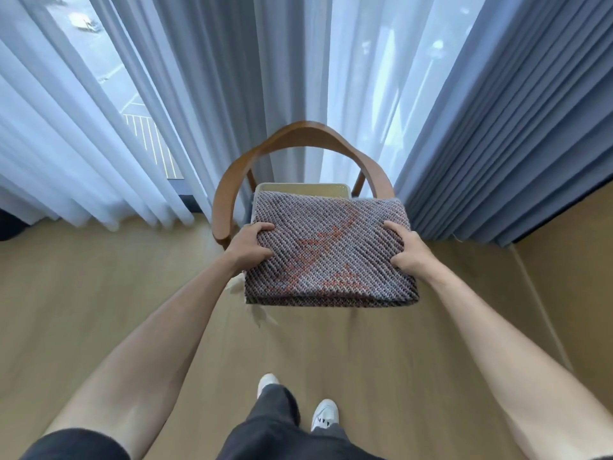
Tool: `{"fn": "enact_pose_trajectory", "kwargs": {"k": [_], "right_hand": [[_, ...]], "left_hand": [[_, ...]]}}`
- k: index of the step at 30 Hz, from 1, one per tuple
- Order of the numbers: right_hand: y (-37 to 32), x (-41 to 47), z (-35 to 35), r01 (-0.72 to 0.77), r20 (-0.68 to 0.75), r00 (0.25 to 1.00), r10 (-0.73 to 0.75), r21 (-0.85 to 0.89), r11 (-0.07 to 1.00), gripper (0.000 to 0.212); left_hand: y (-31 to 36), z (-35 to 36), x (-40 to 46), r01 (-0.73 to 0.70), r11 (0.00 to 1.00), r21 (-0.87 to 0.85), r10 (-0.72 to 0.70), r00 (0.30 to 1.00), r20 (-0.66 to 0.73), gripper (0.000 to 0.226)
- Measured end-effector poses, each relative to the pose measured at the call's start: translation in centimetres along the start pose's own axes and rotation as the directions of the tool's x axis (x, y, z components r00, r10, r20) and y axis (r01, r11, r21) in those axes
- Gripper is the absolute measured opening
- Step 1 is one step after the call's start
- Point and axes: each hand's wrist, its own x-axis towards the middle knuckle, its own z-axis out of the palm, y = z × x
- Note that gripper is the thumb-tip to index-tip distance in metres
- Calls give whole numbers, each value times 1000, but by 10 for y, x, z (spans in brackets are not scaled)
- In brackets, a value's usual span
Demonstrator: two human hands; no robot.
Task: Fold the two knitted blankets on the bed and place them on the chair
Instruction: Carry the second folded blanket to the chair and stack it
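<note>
A folded knitted blanket (pixel 331 254), grey and dark with orange-red patches, hangs level in front of me over the chair's seat. My left hand (pixel 248 249) grips its left edge, thumb on top. My right hand (pixel 409 249) grips its right edge the same way. The wooden chair (pixel 229 194) with a curved brown backrest stands just beyond, and a strip of its pale seat (pixel 298 187) shows behind the blanket. Pale fringe dangles below the blanket's left corner. A second blanket is not in view.
Sheer white curtains (pixel 166 111) hang behind the chair and to the left, with heavy grey-blue curtains (pixel 514 144) at the right. The floor (pixel 99 310) is light wood. My legs and white shoes (pixel 325 413) are at the bottom centre.
</note>
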Motion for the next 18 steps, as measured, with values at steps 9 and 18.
{"fn": "enact_pose_trajectory", "kwargs": {"k": [9, 18], "right_hand": [[-43, 139, -8, -8, 2, 1000, 8, -39, 999, 87], [-69, 238, -57, -137, -127, 983, 132, -29, 990, 82]], "left_hand": [[4, -33, 147, -6, 997, 81, 3, 999, 33, 66], [56, -42, 293, -40, 999, -6, 41, 991, 127, 65]]}}
